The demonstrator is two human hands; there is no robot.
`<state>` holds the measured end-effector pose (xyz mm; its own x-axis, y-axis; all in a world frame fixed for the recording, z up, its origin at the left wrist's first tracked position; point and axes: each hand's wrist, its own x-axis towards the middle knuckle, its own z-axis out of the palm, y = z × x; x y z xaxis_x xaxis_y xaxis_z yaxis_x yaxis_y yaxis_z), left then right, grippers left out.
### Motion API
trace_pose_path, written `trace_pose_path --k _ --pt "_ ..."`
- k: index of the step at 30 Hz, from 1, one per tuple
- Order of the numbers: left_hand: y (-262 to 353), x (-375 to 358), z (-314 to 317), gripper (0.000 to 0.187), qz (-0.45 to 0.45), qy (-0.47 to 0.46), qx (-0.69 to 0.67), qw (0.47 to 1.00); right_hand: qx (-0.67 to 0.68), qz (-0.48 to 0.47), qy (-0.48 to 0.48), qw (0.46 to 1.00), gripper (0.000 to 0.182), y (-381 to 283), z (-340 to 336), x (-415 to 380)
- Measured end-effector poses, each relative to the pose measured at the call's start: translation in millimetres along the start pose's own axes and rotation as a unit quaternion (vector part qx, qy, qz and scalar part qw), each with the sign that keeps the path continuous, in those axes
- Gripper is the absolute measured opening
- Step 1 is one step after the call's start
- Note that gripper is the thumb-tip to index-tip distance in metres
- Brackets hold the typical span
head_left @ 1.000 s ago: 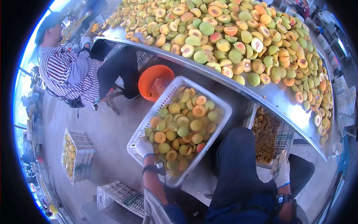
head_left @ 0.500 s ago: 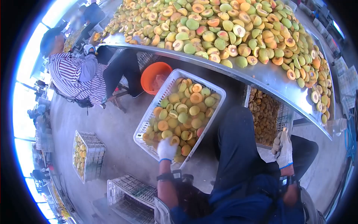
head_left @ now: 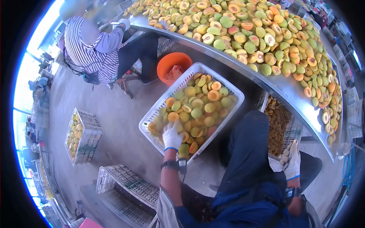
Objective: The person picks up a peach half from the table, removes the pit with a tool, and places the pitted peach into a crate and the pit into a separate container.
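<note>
My left hand, in a white knit glove with a blue cuff, is over the near left part of a white plastic crate. Its fingers are stretched out and touch the halved apricots inside, with nothing seen gripped. Beside my right knee, my right hand wears a similar glove with soiled grey fingertips. Those fingers are curled, and a small tan tip sticks up from them; what it belongs to is hidden. Close to that hand stands a crate of brown pits, partly behind my leg.
A metal table heaped with halved apricots spans the top. An orange bucket stands near a seated co-worker in stripes. A fruit-filled crate and a tipped crate lie on the floor at left.
The view has shifted. My left hand has moved further into the crate and its fingers have spread over the fruit. My right hand stays by my knee, still curled.
</note>
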<state>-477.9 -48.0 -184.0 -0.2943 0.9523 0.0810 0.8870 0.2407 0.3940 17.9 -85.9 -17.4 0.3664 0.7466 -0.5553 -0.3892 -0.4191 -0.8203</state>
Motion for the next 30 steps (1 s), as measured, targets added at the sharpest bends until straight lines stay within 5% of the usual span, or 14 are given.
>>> trace_pose_path --k 2,8,10,21,30 --pt "1 -1 14 0.053 0.033 -0.04 -0.005 0.999 -0.011 0.009 0.0 1.0 0.029 1 5 1" --pt "24 -29 -13 0.043 -0.099 -0.167 -0.033 0.98 -0.047 -0.004 0.011 0.999 0.03 0 16 2" --pt "18 -61 -12 0.042 -0.068 -0.191 -0.04 0.978 -0.046 -0.004 0.014 0.999 0.029 0 14 3" --pt "17 -71 8 0.025 -0.091 -0.193 0.006 0.977 -0.047 -0.011 0.017 0.999 0.029 -2 17 1" --pt "33 -33 16 0.034 0.037 -0.348 0.12 0.929 -0.002 -0.015 0.003 1.0 0.029 3 3 11"
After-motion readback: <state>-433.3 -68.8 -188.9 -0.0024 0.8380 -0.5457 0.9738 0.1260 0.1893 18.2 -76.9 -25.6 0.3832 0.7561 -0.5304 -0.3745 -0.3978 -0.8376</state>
